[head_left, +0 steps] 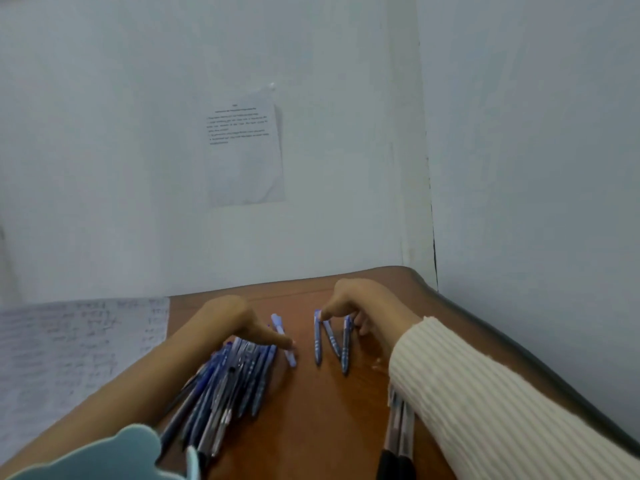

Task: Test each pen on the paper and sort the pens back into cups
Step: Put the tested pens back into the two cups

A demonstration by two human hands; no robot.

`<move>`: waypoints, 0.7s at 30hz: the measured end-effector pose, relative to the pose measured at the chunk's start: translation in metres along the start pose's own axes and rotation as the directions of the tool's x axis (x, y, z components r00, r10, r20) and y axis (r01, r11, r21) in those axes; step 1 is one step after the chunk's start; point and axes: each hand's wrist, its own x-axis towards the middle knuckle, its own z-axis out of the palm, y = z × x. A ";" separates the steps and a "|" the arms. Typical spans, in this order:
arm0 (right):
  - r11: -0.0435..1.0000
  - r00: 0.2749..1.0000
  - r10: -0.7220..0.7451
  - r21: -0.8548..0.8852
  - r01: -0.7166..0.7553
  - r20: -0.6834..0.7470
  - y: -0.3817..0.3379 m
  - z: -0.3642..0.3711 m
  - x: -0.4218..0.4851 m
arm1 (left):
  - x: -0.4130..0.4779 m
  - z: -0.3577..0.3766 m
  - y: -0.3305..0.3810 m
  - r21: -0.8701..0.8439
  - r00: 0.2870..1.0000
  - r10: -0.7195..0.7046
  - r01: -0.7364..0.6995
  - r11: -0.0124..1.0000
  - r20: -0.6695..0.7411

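A heap of several blue pens (230, 379) lies on the brown table (311, 410) under my left forearm. My left hand (239, 320) reaches over the heap, one fingertip touching a pale blue pen (283, 337) beside it. Three blue pens (330, 341) lie apart to the right. My right hand (360, 303) rests its fingertips on their far ends. Written-on paper (72, 348) lies at the left of the table. A teal cup (114, 455) shows at the bottom left.
A few black-tipped clear pens (398, 431) lie under my right sleeve near the front edge. White walls meet in a corner behind the table, with a printed sheet (242, 150) stuck on the far wall.
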 end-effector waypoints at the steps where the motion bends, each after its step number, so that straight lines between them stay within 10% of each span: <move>1: 1.000 1.000 0.001 -0.008 -0.001 -0.001 0.000 0.001 0.000 | 0.002 0.001 0.000 -0.015 1.000 -0.005 0.005 1.000 -0.004; 12: 1.000 0.999 0.030 0.010 -0.029 -0.016 0.000 0.003 0.000 | 0.018 0.005 -0.004 -0.170 0.984 0.175 -0.179 0.969 -0.039; 21: 0.999 0.999 0.037 -0.015 -0.037 0.008 -0.003 0.001 -0.005 | 0.007 -0.015 -0.014 -0.119 0.995 0.072 -0.063 0.991 0.072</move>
